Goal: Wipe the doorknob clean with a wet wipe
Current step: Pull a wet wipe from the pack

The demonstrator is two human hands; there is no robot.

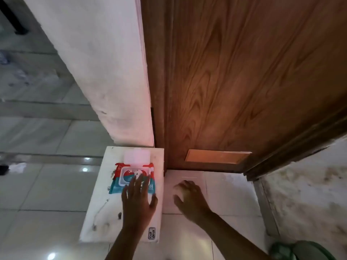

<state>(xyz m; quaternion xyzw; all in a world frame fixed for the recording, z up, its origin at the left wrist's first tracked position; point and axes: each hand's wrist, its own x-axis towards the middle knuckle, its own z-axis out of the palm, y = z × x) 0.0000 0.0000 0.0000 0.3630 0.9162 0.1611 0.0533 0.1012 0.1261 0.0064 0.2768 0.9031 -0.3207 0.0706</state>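
Note:
A red and teal pack of wet wipes (120, 182) lies on a white board (97, 212) at the foot of the wall, its white flip lid (137, 156) standing open. My left hand (139, 201) hovers flat over the near part of the pack, fingers spread, holding nothing. My right hand (189, 197) hangs to the right above the floor tiles, fingers loosely apart and empty. The brown wooden door (244, 81) fills the upper right. No doorknob is in view.
A white wall corner (105, 72) stands left of the door frame (159, 109). Glossy floor tiles (47, 184) spread to the left and below. A stained white wall (309, 194) flanks the door on the right, and something green (300, 250) sits at the bottom right.

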